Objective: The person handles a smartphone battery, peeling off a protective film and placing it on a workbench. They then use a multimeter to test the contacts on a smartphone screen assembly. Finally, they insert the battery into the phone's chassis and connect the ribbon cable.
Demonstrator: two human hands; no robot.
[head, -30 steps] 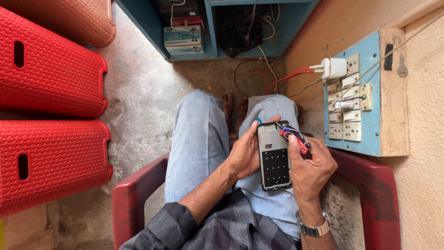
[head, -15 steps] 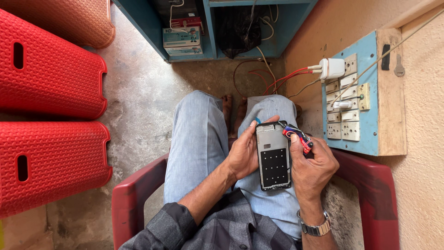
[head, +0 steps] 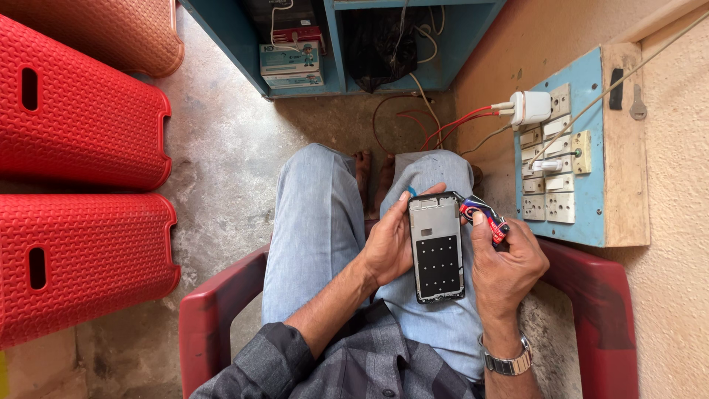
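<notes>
1. Two bare hands hold one opened black smartphone frame (head: 436,247) above the lap, over pale blue jeans (head: 310,222).
2. Its exposed inside shows a grey metal upper plate and a black lower panel dotted with small pale squares.
3. The left hand (head: 388,240) clasps its left edge.
4. The right hand (head: 508,262) steadies the right edge while pinching a small red-and-blue tool (head: 484,216).

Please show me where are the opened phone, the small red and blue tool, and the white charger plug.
opened phone (head: 436,247), head view, dark inner panel.
red and blue tool (head: 484,216), head view, its handle.
white charger plug (head: 530,108), head view, its body.
</notes>
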